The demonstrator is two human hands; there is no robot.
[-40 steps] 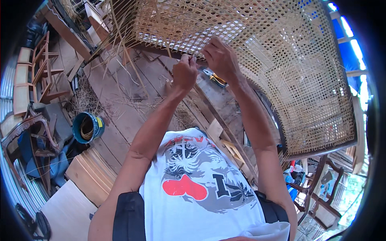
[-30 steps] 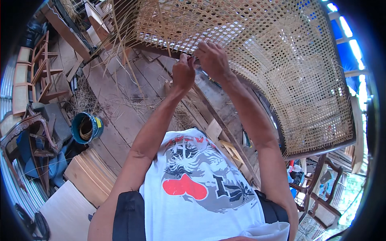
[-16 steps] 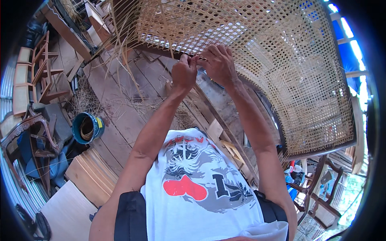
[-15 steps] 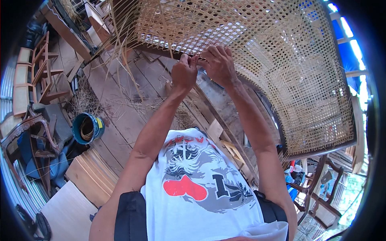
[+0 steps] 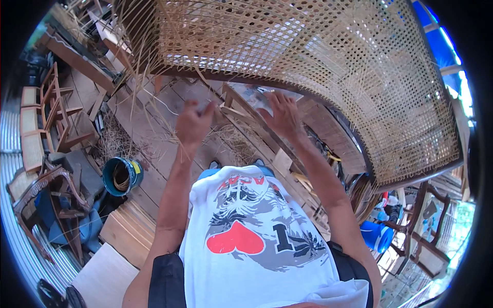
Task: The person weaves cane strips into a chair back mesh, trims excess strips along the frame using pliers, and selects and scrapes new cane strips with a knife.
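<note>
A large woven cane panel (image 5: 287, 51) with an open mesh fills the upper right, bordered by a dark wooden frame (image 5: 241, 79). Loose cane strands (image 5: 141, 66) stick out and hang at its left end. My left hand (image 5: 194, 126) is below the frame, apart from it, thumb and curled fingers separated and no held thing visible. Just under the frame's edge is my right hand (image 5: 282, 115), its fingers stretched upward and thumb spread. It holds nothing I can see; whether its fingertips touch the rim, I cannot tell.
A teal bucket (image 5: 122, 177) holding coiled cane stands on the plank floor (image 5: 154, 149), near scattered cane scraps (image 5: 120, 133). Wooden chair frames (image 5: 56, 110) crowd the left. Boards (image 5: 128, 231) lie lower left. At right are a blue container (image 5: 377, 236) and another chair frame (image 5: 423, 241).
Both hands were together at the frame's edge with pinched fingers. They have come apart and loosened, the left moving down and leftward, the right slightly down. The view has shifted a little.
</note>
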